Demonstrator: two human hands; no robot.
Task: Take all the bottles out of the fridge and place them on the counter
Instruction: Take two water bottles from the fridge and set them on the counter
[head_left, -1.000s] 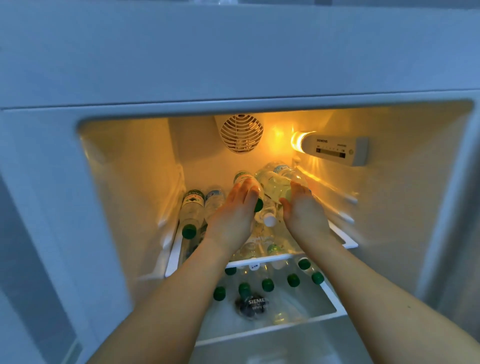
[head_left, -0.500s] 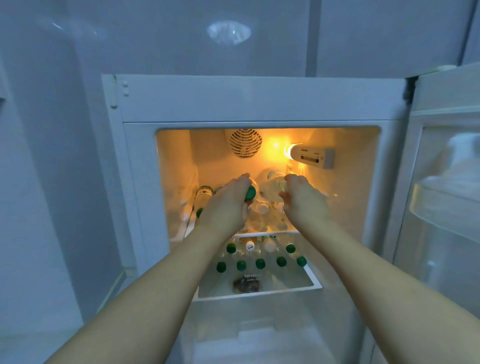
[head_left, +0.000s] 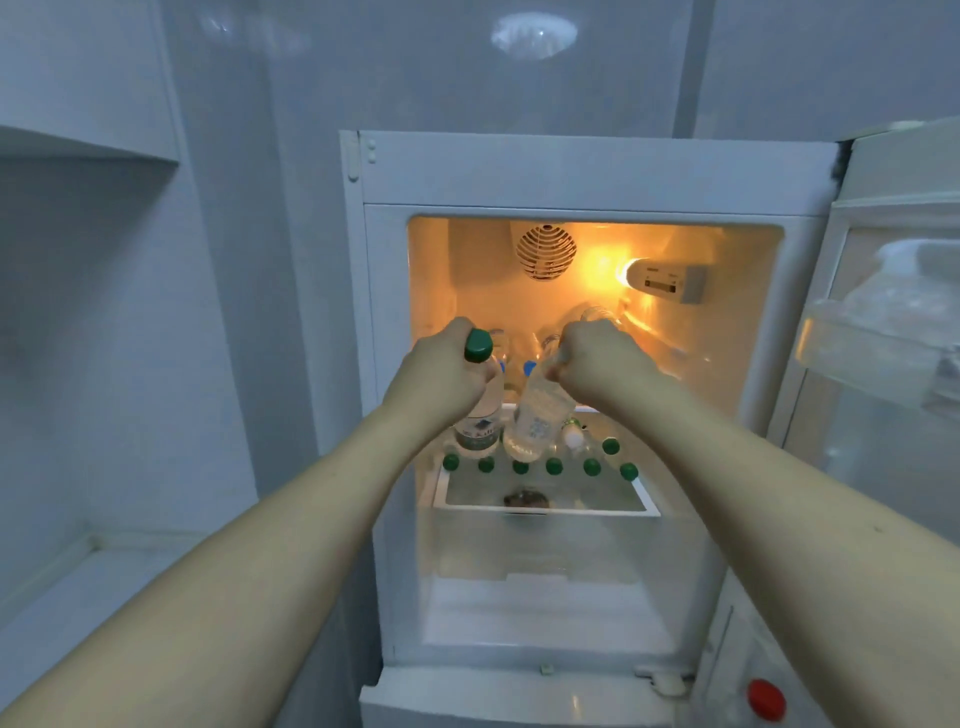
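Note:
The small fridge (head_left: 597, 176) stands open and lit inside. My left hand (head_left: 441, 374) grips the neck of a clear bottle with a green cap (head_left: 480, 415), which hangs upright in front of the opening. My right hand (head_left: 597, 364) holds a second clear bottle (head_left: 537, 421) by its top, its body tilted down to the left. More bottles (head_left: 524, 353) lie stacked on the upper shelf behind my hands. A row of several green-capped bottles (head_left: 553, 466) lies on the lower shelf (head_left: 649, 506).
A grey counter (head_left: 67, 587) runs along the left, under a wall cabinet (head_left: 88, 145). The open fridge door (head_left: 883, 353) with its clear rack stands at the right. A red knob (head_left: 765, 699) sits at the lower right. A dark item (head_left: 525, 500) lies under the lower shelf.
Both hands have drawn back out of the fridge, each with a bottle lifted from the upper stack. The view has pulled back, so the whole fridge front and the counter show.

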